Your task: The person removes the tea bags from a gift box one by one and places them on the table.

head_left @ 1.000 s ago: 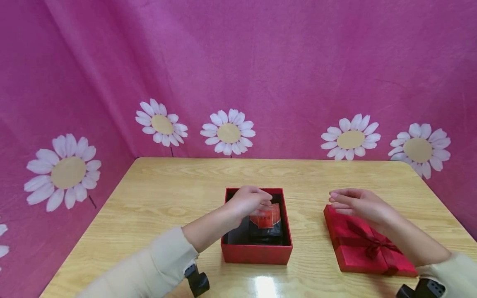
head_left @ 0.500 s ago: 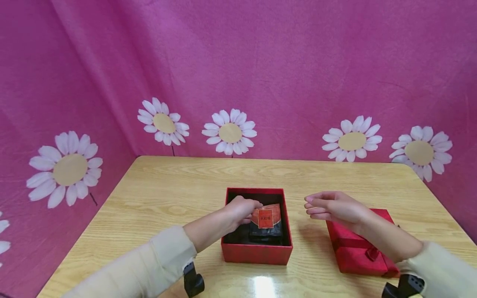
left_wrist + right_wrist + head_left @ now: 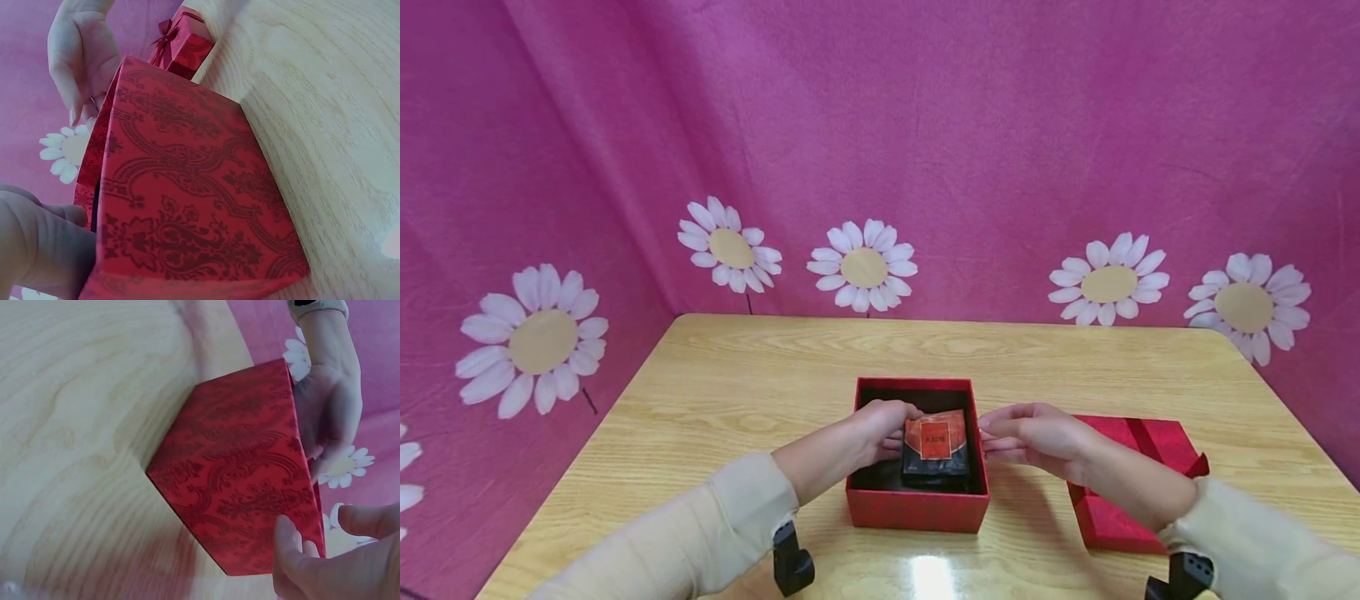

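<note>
A red box (image 3: 917,510) without its lid stands on the table. Inside it lies a packet (image 3: 935,467), dark below and orange above, with a red label. My left hand (image 3: 876,429) reaches over the left rim, its fingers beside the packet's left edge. Fingertips of that hand are partly hidden by the box wall in the wrist views. At the right wall is my right hand (image 3: 1037,437), its fingers extended against the outside of the box in the right wrist view. The thumb (image 3: 369,520) of that hand is held apart, near the rim.
To the right, partly behind the right forearm, lies the red lid (image 3: 1165,437) with a dark red ribbon. The wooden table (image 3: 760,375) ends at a pink curtain (image 3: 970,167) printed with white daisies.
My right hand has moved left from above the lid to the box's right wall. My left hand has lowered into the box, left of the packet. The box has stayed in place.
</note>
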